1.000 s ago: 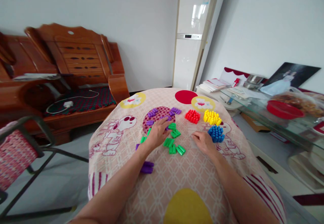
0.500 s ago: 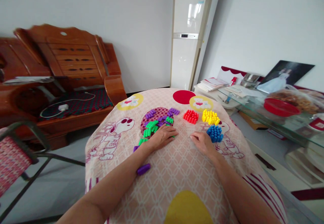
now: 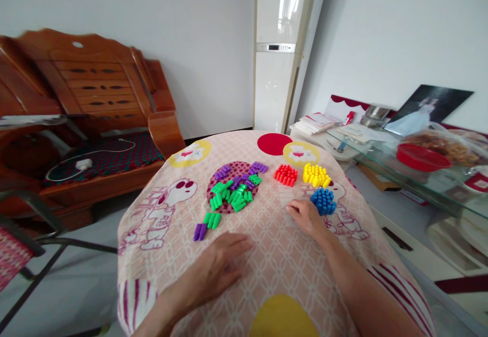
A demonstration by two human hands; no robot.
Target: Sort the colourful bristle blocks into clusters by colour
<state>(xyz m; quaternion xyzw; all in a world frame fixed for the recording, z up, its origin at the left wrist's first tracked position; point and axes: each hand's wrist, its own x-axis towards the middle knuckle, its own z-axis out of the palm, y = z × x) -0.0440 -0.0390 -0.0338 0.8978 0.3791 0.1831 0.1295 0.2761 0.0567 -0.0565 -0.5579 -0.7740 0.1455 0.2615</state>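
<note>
My left hand [image 3: 223, 262] is over the near left part of the tablecloth, fingers stretched out and a little apart, slightly blurred; whatever lies under its palm is hidden. Just beyond it are a few purple pegs [image 3: 200, 232] and green pegs [image 3: 212, 220] lying side by side. Farther off, a loose heap of green pegs [image 3: 239, 198] mixes with purple pegs [image 3: 241, 180]. My right hand [image 3: 307, 218] rests on the cloth with curled fingers, their inside out of sight. Close to it stand upright groups of blue pegs [image 3: 323, 201], red pegs [image 3: 285, 175] and yellow pegs [image 3: 316, 175].
A patterned tablecloth [image 3: 282, 261] covers the round table. Right of it stands a glass-topped cabinet with a red bowl [image 3: 422, 157] and papers [image 3: 317, 124]. A wooden bench [image 3: 102, 93] is at the left, and a tall white air conditioner [image 3: 274, 88] stands behind.
My left hand has drawn back towards me from the green pegs, uncovering them. It now covers the spot where a single purple peg lay. My right hand has stayed in place.
</note>
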